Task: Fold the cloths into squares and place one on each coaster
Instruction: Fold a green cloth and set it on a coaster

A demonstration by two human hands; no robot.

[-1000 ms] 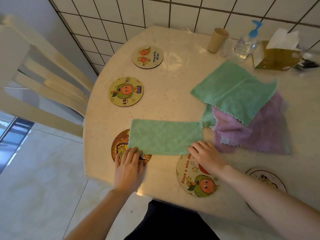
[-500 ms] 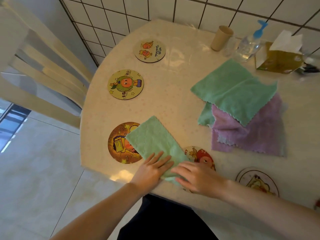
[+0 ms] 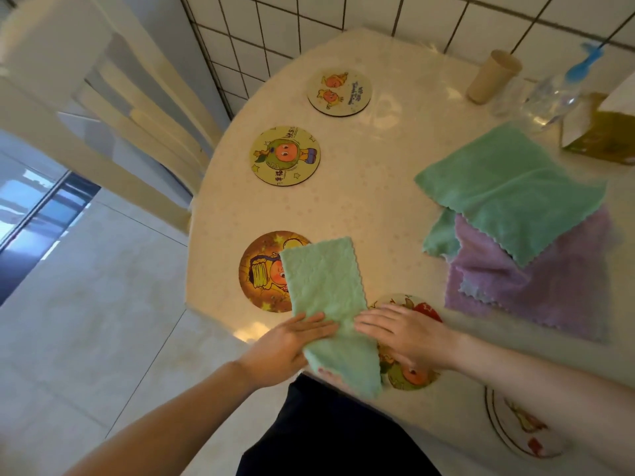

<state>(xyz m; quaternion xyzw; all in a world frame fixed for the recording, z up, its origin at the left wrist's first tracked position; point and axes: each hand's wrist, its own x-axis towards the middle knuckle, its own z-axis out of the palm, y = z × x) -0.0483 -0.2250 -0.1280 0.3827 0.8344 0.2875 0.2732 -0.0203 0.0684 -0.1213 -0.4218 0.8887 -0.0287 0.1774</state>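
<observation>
Green cloth [image 3: 326,297] has swung from lying across the frame to a lengthwise strip at lower centre, near end drooping off the tabletop [image 3: 378,207] edge; second fold to square looks next. Left hand [image 3: 285,341] and right hand [image 3: 405,334] press it with flat, straight fingers. Coaster [image 3: 409,341] under right hand mostly hidden; bottom-right coaster [image 3: 519,431] cut off.
</observation>
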